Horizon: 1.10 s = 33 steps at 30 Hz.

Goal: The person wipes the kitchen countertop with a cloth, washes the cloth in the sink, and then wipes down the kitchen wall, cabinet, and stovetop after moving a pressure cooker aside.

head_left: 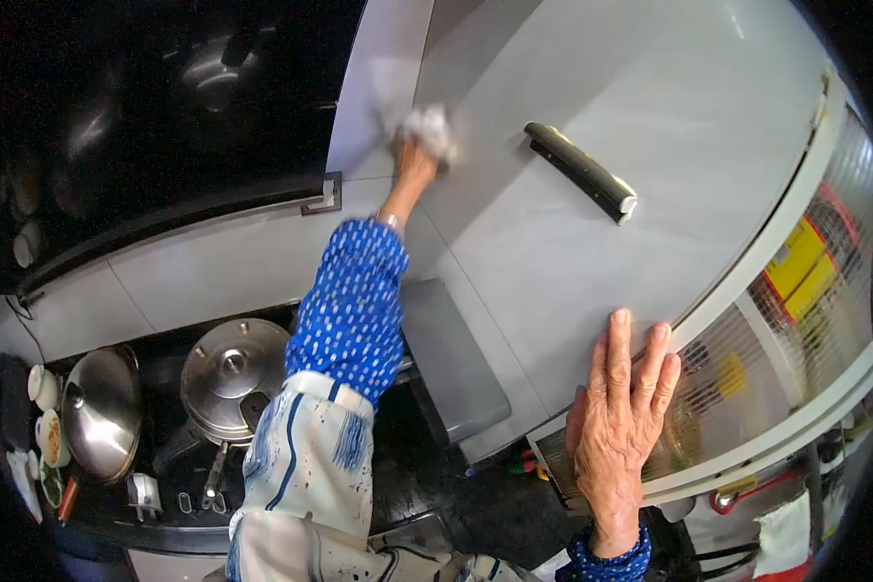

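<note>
My left hand (417, 163) reaches up to the tiled wall beside the cabinet, closed on a white cloth (429, 131) that is blurred by motion. The cloth lies at the edge between the wall tiles (369, 126) and the large pale cabinet door (689, 107). A dark bar handle (582, 173) is fixed on that door. My right hand (619, 422) rests with fingers spread at the door's lower edge, over the frame of the ribbed-glass cabinet, and holds nothing.
A black range hood (155, 126) fills the upper left. Below it, a lidded steel pot (231, 373) and a domed lid (102, 417) stand on the dark stove. A grey panel (456, 364) juts out below the door. Packages show behind ribbed glass (737, 388) at right.
</note>
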Motion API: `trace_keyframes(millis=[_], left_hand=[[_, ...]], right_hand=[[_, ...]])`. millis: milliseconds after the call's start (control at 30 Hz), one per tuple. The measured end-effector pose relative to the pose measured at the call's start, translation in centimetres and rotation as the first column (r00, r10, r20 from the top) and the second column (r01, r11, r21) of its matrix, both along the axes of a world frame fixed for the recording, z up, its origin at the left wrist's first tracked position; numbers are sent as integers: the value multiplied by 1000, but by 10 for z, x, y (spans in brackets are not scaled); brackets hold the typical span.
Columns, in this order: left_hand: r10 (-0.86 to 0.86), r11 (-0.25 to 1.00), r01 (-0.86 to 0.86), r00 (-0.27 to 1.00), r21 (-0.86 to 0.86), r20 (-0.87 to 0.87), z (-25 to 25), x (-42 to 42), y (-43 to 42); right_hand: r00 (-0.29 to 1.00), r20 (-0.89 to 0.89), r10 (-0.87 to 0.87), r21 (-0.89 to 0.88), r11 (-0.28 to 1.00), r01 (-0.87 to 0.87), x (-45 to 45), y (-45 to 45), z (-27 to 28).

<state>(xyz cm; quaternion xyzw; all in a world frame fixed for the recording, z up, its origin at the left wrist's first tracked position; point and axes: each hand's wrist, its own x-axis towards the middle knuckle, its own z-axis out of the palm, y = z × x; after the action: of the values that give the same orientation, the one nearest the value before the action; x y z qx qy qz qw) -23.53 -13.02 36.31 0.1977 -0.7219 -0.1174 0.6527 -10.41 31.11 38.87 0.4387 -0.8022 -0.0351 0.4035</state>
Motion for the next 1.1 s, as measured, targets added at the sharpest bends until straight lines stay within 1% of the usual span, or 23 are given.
trace_keyframes(millis=[67,100,133,167,200,233,300,333,400,467,500,533,567,600,633,667,700,767,867,933,967,1033,1100], left_hand=[[-194,892,34,929,450,315,-8,24,24],[4,959,-194,738,206,674,-21,26,25],[144,990,-125,903,-73,405,-39,22,28],[173,926,-138,982,-352,71,-53,22,34],[35,993,-14,982,-114,184,-19,43,74],[170,873,-158,985,-462,-15,-24,15,40],[38,902,-26,999,-432,20,66,46,97],[-45,705,-215,937,-675,-345,115,39,102],[-150,499,-143,957,-855,-248,193,51,123],[-598,581,241,774,-778,-207,241,60,161],[-763,643,683,612,-346,-208,246,71,177],[-583,773,385,743,-504,-328,247,53,163],[-388,802,34,789,-596,-476,252,23,137],[-153,921,26,942,-388,-300,248,3,106],[50,985,-56,998,-162,-42,230,-8,70],[-247,968,251,953,2,-174,210,-7,37],[-277,875,325,944,359,-178,183,11,46],[-109,908,182,972,377,-207,113,-13,-5],[-32,862,68,996,503,-80,29,-2,4],[-78,709,90,996,699,-49,9,14,30],[-76,711,89,996,698,-50,7,17,40],[-120,912,173,980,373,-162,9,19,59],[-418,800,497,864,336,-281,53,41,93]], right_hand=[[1000,18,20,-19,1000,-20,1,0,1],[999,35,38,-21,999,-37,1,0,2],[998,35,46,-30,999,-45,-1,0,1],[998,33,50,-42,998,-49,0,-1,1],[998,37,50,-42,998,-49,0,-1,2],[998,43,44,-44,998,-43,0,0,2],[998,41,41,-36,999,-39,1,2,2],[999,38,36,-34,999,-35,1,2,2],[999,28,25,-31,999,-24,0,2,1],[1000,18,18,-21,1000,-18,0,1,1],[1000,15,-5,-13,1000,5,2,0,2],[1000,15,-26,-4,1000,26,3,0,2],[999,18,-32,-4,999,32,2,-1,2],[999,9,-41,0,999,41,1,-2,2],[999,0,-50,17,999,50,2,0,2],[998,-5,-60,21,998,60,1,1,2],[998,-32,-58,13,998,59,0,0,0],[998,-56,-38,17,999,39,-1,-1,0],[1000,7,-27,56,998,27,2,-6,2],[999,39,2,40,999,-3,0,-7,-1],[998,55,25,23,999,-26,-1,-7,-1],[999,53,11,28,1000,-12,1,-6,2],[999,55,-1,50,999,-2,2,-6,2]])
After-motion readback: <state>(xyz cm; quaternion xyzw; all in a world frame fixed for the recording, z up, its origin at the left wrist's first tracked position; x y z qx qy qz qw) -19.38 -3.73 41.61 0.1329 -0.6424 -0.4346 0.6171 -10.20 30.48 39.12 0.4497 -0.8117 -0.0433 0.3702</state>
